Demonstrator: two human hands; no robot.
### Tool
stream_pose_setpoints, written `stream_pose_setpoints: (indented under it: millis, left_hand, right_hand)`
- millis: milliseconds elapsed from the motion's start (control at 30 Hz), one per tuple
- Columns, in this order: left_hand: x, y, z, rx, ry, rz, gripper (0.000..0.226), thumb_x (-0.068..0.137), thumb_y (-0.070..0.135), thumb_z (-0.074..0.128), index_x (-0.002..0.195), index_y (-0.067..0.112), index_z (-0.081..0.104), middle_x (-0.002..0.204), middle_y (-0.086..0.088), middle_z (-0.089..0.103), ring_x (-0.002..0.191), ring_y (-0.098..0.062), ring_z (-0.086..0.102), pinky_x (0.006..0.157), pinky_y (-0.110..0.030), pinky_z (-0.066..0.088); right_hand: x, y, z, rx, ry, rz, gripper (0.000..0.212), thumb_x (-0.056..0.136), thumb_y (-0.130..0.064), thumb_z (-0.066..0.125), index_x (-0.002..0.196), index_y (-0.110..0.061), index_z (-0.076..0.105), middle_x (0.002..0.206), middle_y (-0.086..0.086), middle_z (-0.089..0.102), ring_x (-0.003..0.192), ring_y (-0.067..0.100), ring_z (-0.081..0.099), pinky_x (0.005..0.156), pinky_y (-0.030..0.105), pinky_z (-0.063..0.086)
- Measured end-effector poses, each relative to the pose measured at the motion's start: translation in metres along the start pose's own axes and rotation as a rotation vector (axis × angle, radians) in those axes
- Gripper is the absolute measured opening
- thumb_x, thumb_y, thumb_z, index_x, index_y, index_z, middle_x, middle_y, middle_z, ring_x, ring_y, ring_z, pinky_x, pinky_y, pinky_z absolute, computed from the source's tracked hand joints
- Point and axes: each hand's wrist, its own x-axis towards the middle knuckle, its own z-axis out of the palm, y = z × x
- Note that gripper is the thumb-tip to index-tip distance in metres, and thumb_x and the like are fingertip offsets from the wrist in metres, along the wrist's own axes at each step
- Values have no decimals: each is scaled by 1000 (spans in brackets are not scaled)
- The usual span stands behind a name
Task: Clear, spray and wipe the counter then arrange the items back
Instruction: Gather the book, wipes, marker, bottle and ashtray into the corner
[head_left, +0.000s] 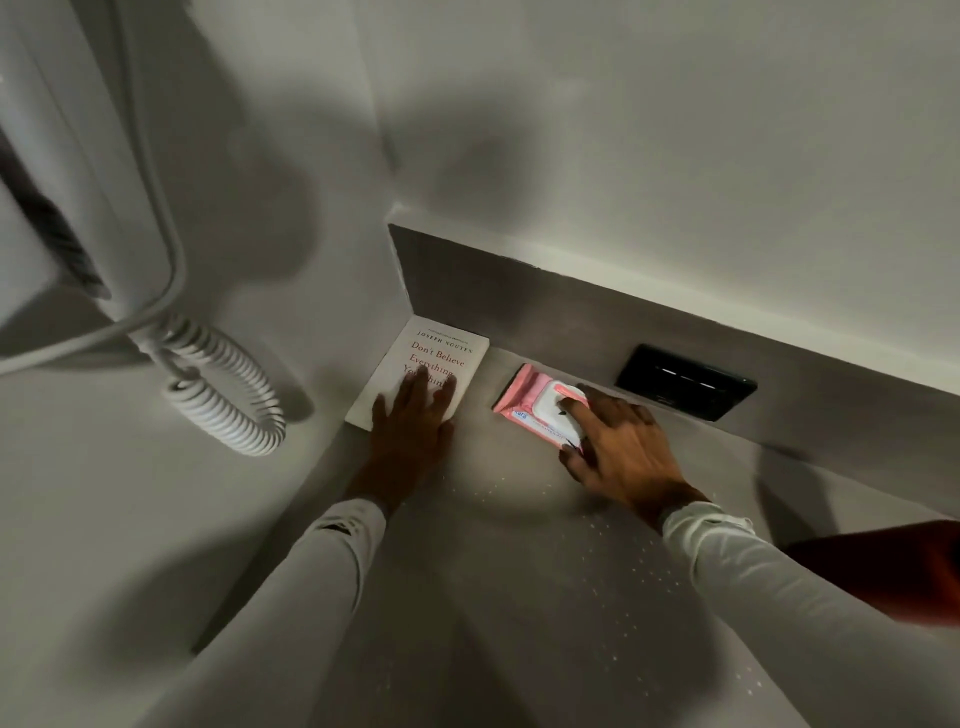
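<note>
So left hand (411, 415) flat on book (422, 370) in corner, right hand (613, 441) spread atop wipes pack (540, 402) beside it, neither gripped yet imo.

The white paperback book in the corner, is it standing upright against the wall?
No, the white paperback book lies flat on the grey counter with the left hand resting on it.

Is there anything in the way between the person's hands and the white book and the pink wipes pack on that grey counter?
Nothing visible. The left hand already lies flat on the white paperback book in the corner, and the right hand rests on the white lid of the pink wipes pack. The grey counter between the two items is bare.
</note>
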Motion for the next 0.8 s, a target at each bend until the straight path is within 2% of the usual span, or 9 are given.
stream_pose_setpoints:
  millis: [100,233,333,400,467,533,600,700,800]
  left_hand:
    - [7,-8,5,-14,22,12,61,103,42,34,157,34,6,167,-8,-1,154,-27,1,120,-58,11]
    - [2,-8,7,-59,65,14,59,103,47,28,157,30,11,167,-10,3,155,-26,2,121,-56,10]
    - [-18,-15,-2,-63,310,39,62,100,47,27,153,15,31,161,-19,25,150,-33,23,118,-56,27]
    - [-36,-24,-2,-94,460,42,62,101,45,32,152,9,32,160,-20,27,150,-34,24,117,-52,27]
    - [-52,-34,0,-115,523,30,65,101,45,30,152,4,30,160,-22,26,150,-36,23,118,-53,27]
    - [-62,-43,0,-97,516,7,69,101,47,26,149,-2,34,157,-25,31,147,-40,28,117,-56,31]
    - [-70,-52,-2,-95,483,-23,73,101,51,24,148,-3,36,156,-25,33,146,-39,30,117,-53,32]
    - [-80,-58,-5,-36,486,7,73,101,52,26,145,-5,39,153,-25,37,144,-37,35,116,-50,35]
    - [-83,-60,-2,13,514,39,67,100,45,40,144,-6,41,151,-26,40,142,-38,38,113,-52,40]
  right_hand:
    - [2,6,0,51,-74,-10,69,91,-49,62,153,-27,40,159,10,41,135,34,48,114,44,39]
    - [7,2,-5,217,-9,14,66,87,-37,72,147,-20,48,149,12,52,131,35,51,111,44,42]
    - [16,-13,-7,357,99,68,61,82,-31,77,136,-17,55,132,12,61,117,34,57,98,38,48]
    - [30,-32,-9,395,161,63,56,80,-30,78,129,-14,57,125,12,64,110,35,59,91,38,49]
    - [52,-55,-11,383,177,14,52,83,-31,77,127,-11,58,124,13,64,109,35,60,90,38,49]
    - [80,-79,-16,347,168,-38,50,87,-35,73,130,-12,57,127,13,63,111,34,59,93,40,50]
    - [105,-101,-18,329,150,-82,50,90,-37,70,132,-13,57,133,13,60,117,35,58,96,42,51]
    - [127,-119,-17,305,96,-120,54,93,-44,65,137,-14,57,146,13,52,130,36,51,108,43,45]
    - [116,-117,-7,172,205,-188,51,97,-46,56,134,-12,61,143,15,57,126,37,55,106,46,45]
